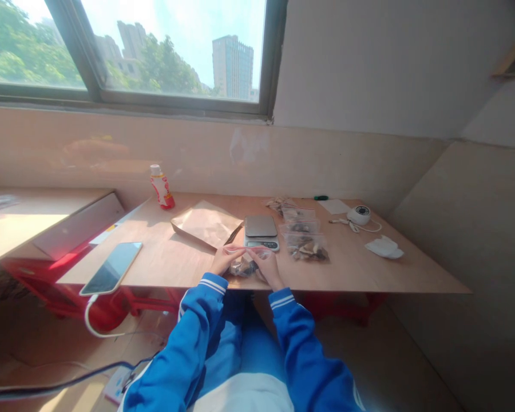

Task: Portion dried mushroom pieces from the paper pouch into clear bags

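Both hands hold a small clear zip bag of brown dried pieces at the near edge of the wooden table. My left hand pinches the left end of the bag's pink top strip. My right hand pinches the right end, fingers pressed together. Just behind the bag sits a small digital scale. Right of the scale lie three filled clear bags in a row. A brown paper envelope lies left of the scale.
A phone on a white cable rests at the table's left edge. A small drink bottle stands at the back. At the right are a round white device, a crumpled tissue, a white paper and a green pen.
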A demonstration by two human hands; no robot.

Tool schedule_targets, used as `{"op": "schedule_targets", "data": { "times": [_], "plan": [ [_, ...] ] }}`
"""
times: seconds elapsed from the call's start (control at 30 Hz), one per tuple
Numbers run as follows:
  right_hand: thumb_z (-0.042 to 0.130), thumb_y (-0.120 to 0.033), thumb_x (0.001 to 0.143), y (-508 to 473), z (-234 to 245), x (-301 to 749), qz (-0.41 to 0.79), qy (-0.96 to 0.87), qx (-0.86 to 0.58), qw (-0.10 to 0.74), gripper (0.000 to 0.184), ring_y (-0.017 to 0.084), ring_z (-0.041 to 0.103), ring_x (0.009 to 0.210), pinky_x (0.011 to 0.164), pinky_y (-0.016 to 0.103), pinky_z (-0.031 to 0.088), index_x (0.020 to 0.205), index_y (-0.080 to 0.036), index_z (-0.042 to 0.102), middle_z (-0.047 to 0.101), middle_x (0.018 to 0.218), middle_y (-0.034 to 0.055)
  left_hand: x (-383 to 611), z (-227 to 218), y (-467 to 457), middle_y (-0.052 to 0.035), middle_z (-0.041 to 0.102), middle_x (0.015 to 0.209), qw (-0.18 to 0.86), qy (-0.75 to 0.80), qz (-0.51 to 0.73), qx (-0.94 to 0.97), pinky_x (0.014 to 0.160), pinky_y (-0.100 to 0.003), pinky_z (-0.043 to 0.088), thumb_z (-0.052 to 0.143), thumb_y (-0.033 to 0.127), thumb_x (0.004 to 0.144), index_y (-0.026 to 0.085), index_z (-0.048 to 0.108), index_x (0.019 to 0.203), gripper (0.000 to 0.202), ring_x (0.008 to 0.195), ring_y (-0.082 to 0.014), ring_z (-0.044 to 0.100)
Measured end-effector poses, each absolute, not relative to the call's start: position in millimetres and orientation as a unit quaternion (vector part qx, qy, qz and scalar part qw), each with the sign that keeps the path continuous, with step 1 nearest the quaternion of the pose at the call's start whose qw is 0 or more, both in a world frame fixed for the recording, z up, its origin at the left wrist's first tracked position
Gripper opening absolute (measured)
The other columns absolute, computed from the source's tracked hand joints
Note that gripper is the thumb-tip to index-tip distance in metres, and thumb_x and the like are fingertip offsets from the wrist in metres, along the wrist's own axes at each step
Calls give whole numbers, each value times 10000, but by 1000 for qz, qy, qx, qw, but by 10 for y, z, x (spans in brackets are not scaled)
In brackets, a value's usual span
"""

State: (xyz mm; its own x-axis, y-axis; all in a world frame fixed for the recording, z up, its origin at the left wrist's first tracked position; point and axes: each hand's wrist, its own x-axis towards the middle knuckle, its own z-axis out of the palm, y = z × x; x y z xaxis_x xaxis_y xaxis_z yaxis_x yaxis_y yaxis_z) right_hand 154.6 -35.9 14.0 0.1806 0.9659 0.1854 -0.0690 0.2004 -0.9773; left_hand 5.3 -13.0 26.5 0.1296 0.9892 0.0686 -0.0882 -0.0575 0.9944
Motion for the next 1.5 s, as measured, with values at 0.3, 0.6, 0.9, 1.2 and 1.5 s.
{"op": "schedule_targets", "data": {
  "times": [0.3, 0.6, 0.9, 1.2, 1.5],
  "plan": [
    [357, -760, 819, -384, 98, 1613, 414, -425, -509, 623, 650, 159, 541, 526, 544, 278, 430, 552, -203, 559, 576, 531, 32, -2, 128, -17, -106, 718, 666, 508, 462, 529, 498, 538, -239, 415, 561, 609, 779, 124, 747, 691, 527, 551, -120, 570],
    [324, -781, 817, -384, 69, 1621, 401, -450, -519, 606, 685, 175, 562, 507, 573, 300, 465, 551, -209, 592, 597, 515, 52, -36, 135, -28, -114, 737, 704, 471, 482, 508, 536, 577, -266, 444, 558, 618, 780, 132, 765, 741, 529, 609, -166, 604],
    [378, -780, 796, -551, 301, 2279, 340, -456, -549, 612, 663, 204, 561, 512, 556, 339, 473, 613, -202, 646, 630, 548, 90, -32, 210, -59, -120, 743, 792, 545, 467, 553, 423, 578, -285, 500, 494, 691, 759, 113, 730, 941, 651, 642, -169, 619],
    [445, -746, 789, -516, 393, 3466, 62, -452, -682, 572, 730, 288, 647, 779, 725, 406, 493, 1066, -101, 646, 704, 846, 161, -11, 257, -154, -95, 687, 732, 530, 512, 533, 416, 505, -294, 509, 518, 628, 760, 128, 690, 731, 530, 626, -172, 565],
    [344, -506, 955, -489, -278, 3327, -106, -564, -669, 472, 526, 363, 468, 1264, 967, 558, 427, 1236, -105, 534, 513, 1320, 263, 38, 308, -188, -97, 680, 730, 492, 547, 526, 427, 548, -294, 517, 529, 616, 765, 142, 700, 704, 507, 643, -183, 580]
  ]
}}
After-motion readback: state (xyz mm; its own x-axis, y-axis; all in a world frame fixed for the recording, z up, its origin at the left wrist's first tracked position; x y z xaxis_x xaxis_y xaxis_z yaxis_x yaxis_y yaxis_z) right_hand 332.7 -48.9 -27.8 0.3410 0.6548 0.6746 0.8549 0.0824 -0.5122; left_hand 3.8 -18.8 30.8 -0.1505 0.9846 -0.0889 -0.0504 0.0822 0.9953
